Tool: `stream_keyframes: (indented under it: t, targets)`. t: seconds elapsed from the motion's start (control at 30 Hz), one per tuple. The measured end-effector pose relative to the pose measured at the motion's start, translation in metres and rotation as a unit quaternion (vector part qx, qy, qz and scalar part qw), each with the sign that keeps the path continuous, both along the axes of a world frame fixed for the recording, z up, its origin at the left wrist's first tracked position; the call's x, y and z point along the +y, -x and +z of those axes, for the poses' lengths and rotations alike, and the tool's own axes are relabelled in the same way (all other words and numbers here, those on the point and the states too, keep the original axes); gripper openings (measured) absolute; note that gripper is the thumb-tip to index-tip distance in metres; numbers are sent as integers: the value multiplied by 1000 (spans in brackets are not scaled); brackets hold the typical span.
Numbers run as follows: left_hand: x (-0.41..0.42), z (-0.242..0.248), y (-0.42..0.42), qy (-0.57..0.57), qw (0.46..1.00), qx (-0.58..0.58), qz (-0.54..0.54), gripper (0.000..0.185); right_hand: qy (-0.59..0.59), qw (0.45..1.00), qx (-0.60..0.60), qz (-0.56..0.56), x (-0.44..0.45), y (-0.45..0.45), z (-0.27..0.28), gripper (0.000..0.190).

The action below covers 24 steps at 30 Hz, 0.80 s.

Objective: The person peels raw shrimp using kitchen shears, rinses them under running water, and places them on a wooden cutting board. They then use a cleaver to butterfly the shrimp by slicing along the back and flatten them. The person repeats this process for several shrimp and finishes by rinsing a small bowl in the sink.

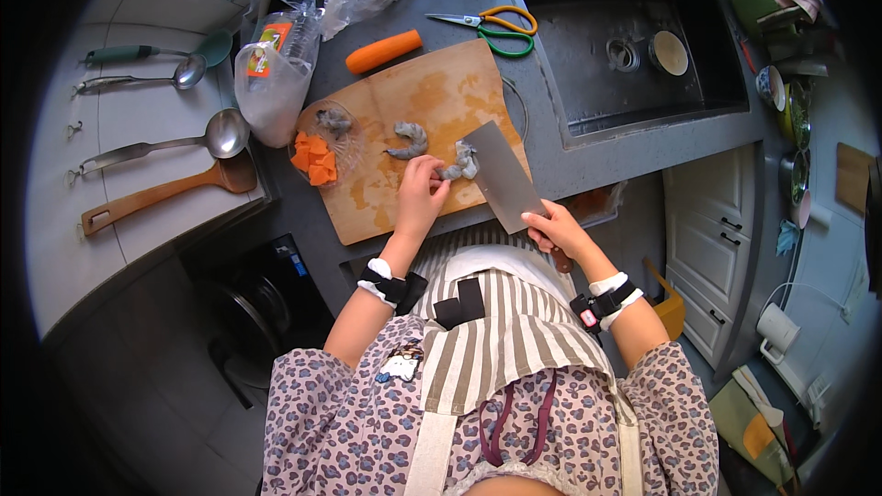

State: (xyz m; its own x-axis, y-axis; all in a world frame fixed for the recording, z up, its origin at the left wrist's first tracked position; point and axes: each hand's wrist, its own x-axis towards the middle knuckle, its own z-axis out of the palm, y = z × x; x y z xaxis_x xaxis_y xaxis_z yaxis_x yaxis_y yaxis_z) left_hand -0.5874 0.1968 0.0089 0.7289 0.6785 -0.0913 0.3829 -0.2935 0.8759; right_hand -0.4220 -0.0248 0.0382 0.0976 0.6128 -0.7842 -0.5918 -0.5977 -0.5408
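Note:
My right hand grips the handle of a cleaver, whose broad steel blade lies slanted over the right part of a wooden cutting board. Beside the blade's left edge lies a peeled raw shrimp. The fingertips of my left hand pinch the near end of this shrimp. Another grey shrimp lies curled on the board, just beyond my left hand. At the board's left side, a clear dish holds orange carrot pieces and some shrimp.
A carrot and scissors with orange and green handles lie behind the board. Plastic bags stand at the left, near ladles and a wooden spatula hanging on the tiles. A dark sink at right contains a round bowl.

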Motion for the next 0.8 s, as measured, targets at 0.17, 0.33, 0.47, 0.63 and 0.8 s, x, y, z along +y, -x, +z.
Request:
stream_keyframes:
  t: [0.17,0.33,0.47,0.63,0.8]
  targets:
    - [0,-3,-4,2,1000,-16,-11,41,-2,1000,4,17,11,7,4,14]
    - [6,6,5,-1,996,-76,51,42,-30,998,5,57,33,11,22,14]
    - [31,23,19,0,984,-118,135,41,-44,994,12,95,79,11,44,12]
    - [78,27,39,-30,965,-136,221,44,-99,980,-51,166,155,24,64,12]
    - [105,3,47,-29,965,-98,242,35,-112,969,-136,176,193,42,52,23]
